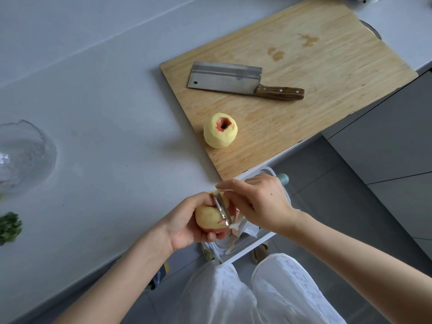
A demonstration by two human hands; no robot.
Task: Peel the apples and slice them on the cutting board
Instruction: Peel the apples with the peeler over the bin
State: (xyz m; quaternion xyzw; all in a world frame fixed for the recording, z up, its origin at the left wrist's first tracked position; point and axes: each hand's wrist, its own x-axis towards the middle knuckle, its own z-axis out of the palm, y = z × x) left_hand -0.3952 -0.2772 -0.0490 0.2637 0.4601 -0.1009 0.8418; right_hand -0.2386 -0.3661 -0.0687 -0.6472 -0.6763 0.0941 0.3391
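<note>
Far left there's some greens [9,226] and a glass bowl [23,155] on the counter [105,101]. Near the counter's front edge the left hand [184,223] is cupped around a half-peeled apple [209,216], fingers curled under it and thumb on top. The peeler [223,210] blade sits right on the apple, and the right hand [261,204] grips its handle with the index finger stretched out. All of this is above a white bin [268,170] with peels in it. On the board [327,66] a peeled apple [220,130] sits near the front corner, with the cleaver [233,78] lying flat behind it.
</note>
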